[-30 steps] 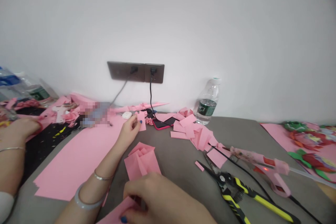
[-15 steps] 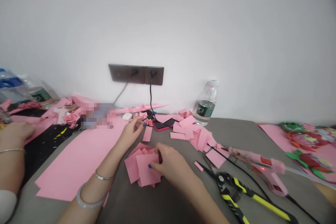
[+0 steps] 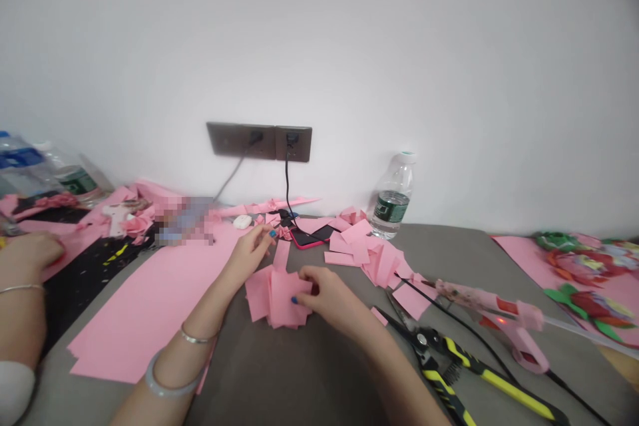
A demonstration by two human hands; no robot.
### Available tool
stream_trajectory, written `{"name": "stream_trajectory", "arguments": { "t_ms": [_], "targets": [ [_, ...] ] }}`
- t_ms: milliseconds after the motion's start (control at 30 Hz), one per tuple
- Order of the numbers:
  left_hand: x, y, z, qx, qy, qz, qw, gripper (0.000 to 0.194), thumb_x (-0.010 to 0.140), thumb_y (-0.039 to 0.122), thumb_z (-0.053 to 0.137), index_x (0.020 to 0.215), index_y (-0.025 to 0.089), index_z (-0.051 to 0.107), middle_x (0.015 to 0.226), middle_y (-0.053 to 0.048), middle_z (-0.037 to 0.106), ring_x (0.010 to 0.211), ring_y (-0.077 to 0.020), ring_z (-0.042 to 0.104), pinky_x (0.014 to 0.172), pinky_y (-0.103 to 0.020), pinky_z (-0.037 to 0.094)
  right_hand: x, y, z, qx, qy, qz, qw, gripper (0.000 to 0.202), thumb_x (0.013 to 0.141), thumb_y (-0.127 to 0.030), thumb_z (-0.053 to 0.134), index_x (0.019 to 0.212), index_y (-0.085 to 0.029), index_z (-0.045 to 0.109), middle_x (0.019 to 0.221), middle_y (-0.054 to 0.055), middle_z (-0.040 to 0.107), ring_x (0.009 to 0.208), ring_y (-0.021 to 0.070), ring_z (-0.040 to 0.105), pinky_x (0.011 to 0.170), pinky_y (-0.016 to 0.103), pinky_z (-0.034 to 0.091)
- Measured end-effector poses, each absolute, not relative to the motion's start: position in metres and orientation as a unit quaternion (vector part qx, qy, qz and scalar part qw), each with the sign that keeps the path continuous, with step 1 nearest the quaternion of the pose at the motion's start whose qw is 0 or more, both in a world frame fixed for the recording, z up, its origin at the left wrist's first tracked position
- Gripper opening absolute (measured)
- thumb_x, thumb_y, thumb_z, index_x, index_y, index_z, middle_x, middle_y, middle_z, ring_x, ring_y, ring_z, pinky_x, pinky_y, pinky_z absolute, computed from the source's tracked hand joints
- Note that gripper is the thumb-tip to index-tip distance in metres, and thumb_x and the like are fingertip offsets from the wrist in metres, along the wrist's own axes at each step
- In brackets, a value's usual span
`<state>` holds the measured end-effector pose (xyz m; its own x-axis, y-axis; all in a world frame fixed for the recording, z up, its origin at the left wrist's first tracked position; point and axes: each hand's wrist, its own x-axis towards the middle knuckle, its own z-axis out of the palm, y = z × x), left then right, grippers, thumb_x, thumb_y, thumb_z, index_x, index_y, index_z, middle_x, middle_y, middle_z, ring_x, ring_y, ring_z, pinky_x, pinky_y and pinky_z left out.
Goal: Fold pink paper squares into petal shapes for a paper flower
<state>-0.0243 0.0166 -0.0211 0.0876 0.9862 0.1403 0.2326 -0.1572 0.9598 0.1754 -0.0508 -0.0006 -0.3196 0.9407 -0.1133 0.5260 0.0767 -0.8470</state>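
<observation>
My right hand (image 3: 327, 293) pinches a loose stack of pink paper squares (image 3: 274, 296) between thumb and fingers, at its right edge. The squares are fanned out at uneven angles above the grey table. Beyond the stack and to its left, my left hand (image 3: 249, 256) has its fingers loosely bent, with nothing visible in them. Small crumpled pink paper pieces (image 3: 284, 233) lie close to its fingertips. A narrow pink paper strip (image 3: 281, 255) lies between my hands, just behind the stack.
Large pink sheets (image 3: 150, 309) lie left; more cut pieces (image 3: 357, 239) lie by a phone (image 3: 312, 237) and water bottle (image 3: 393, 200). Yellow-black shears (image 3: 424, 346) and a corded pink glue gun (image 3: 499, 319) lie right. Another person's hand (image 3: 30, 256) is far left.
My right hand has shifted the paper stack slightly away from me and to the right, nearer the strip. My left hand stays almost in place, its fingers drawn in a little.
</observation>
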Motion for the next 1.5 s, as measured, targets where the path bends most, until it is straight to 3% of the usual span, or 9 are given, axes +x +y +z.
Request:
{"name": "stream_trajectory", "arguments": {
  "t_ms": [100,200,333,467,600,733,1033,1267,1500],
  "targets": [
    [-0.023,0.019,-0.017,0.552,0.475,0.493,0.477,0.039,0.082,0.055,0.059,0.085,0.016,0.063,0.077,-0.003,0.065,0.062,-0.0145,0.057,0.058,-0.025,0.045,0.189,-0.034,-0.013,-0.513,-0.634,0.464,0.345,0.008,0.066,-0.021,0.059,0.071,-0.019,0.053,0.068,-0.004,0.046,0.061,0.0133,0.046,0.056,0.025,0.035],
    [-0.021,0.017,-0.014,0.519,0.457,0.478,0.541,0.052,0.082,0.064,0.052,0.097,0.016,0.062,0.088,-0.007,0.067,0.074,-0.0185,0.064,0.064,-0.029,0.051,0.197,-0.02,-0.025,-0.496,-0.536,0.513,0.452,0.023,0.068,-0.034,0.064,0.083,-0.02,0.054,0.067,-0.005,0.048,0.055,0.0123,0.047,0.051,0.024,0.038],
    [-0.012,0.009,-0.011,0.512,0.443,0.441,0.59,0.064,0.073,0.047,0.074,0.125,0.018,0.052,0.088,-0.005,0.069,0.077,-0.0184,0.067,0.069,-0.029,0.052,0.199,-0.013,-0.037,-0.463,-0.468,0.55,0.513,0.035,0.066,-0.041,0.071,0.089,-0.02,0.057,0.074,-0.003,0.054,0.056,0.0117,0.051,0.051,0.024,0.044],
    [-0.004,0.005,-0.013,0.517,0.421,0.451,0.593,0.076,0.072,0.04,0.076,0.135,0.018,0.04,0.087,-0.005,0.072,0.077,-0.0197,0.068,0.073,-0.031,0.052,0.196,-0.013,-0.039,-0.465,-0.507,0.521,0.505,0.029,0.07,-0.04,0.069,0.087,-0.018,0.06,0.072,-0.002,0.057,0.052,0.0114,0.053,0.049,0.024,0.044],
    [-0.007,0.011,-0.017,0.582,0.463,0.465,0.48,0.04,0.075,0.038,0.066,0.106,0.016,0.055,0.076,-0.003,0.069,0.068,-0.0196,0.066,0.063,-0.028,0.05,0.195,-0.012,-0.041,-0.462,-0.529,0.48,0.525,0.025,0.076,-0.042,0.065,0.082,-0.018,0.06,0.064,-0.003,0.054,0.047,0.0111,0.049,0.045,0.024,0.038],
    [-0.013,0.016,-0.02,0.625,0.505,0.469,0.367,0.014,0.072,0.029,0.061,0.074,0.018,0.054,0.063,0.003,0.057,0.06,-0.0145,0.055,0.057,-0.023,0.04,0.195,-0.01,-0.046,-0.446,-0.477,0.492,0.575,0.032,0.078,-0.046,0.066,0.092,-0.019,0.059,0.068,-0.003,0.056,0.051,0.0122,0.048,0.048,0.024,0.04],
    [-0.005,0.01,-0.018,0.657,0.494,0.467,0.326,0.016,0.073,0.031,0.057,0.067,0.019,0.048,0.059,0.006,0.044,0.058,-0.0119,0.044,0.056,-0.022,0.034,0.186,-0.016,-0.037,-0.407,-0.509,0.501,0.57,0.026,0.073,-0.043,0.07,0.082,-0.02,0.063,0.075,0.0,0.06,0.063,0.0162,0.055,0.058,0.028,0.047],
    [-0.003,0.002,-0.013,0.677,0.463,0.481,0.308,0.015,0.079,0.026,0.048,0.091,0.018,0.054,0.09,-0.005,0.062,0.084,-0.0221,0.057,0.076,-0.034,0.045,0.182,-0.02,-0.036,-0.39,-0.561,0.481,0.549,0.018,0.076,-0.037,0.065,0.079,-0.019,0.064,0.078,0.002,0.062,0.072,0.0185,0.057,0.064,0.029,0.047],
    [-0.005,-0.005,-0.013,0.743,0.452,0.413,0.271,0.019,0.089,0.028,0.044,0.102,0.02,0.055,0.086,-0.005,0.061,0.082,-0.0227,0.055,0.075,-0.033,0.044,0.182,-0.017,-0.037,-0.426,-0.525,0.443,0.589,0.023,0.076,-0.037,0.063,0.092,-0.02,0.06,0.085,0.003,0.062,0.072,0.0182,0.056,0.058,0.027,0.046]
  ]
}}
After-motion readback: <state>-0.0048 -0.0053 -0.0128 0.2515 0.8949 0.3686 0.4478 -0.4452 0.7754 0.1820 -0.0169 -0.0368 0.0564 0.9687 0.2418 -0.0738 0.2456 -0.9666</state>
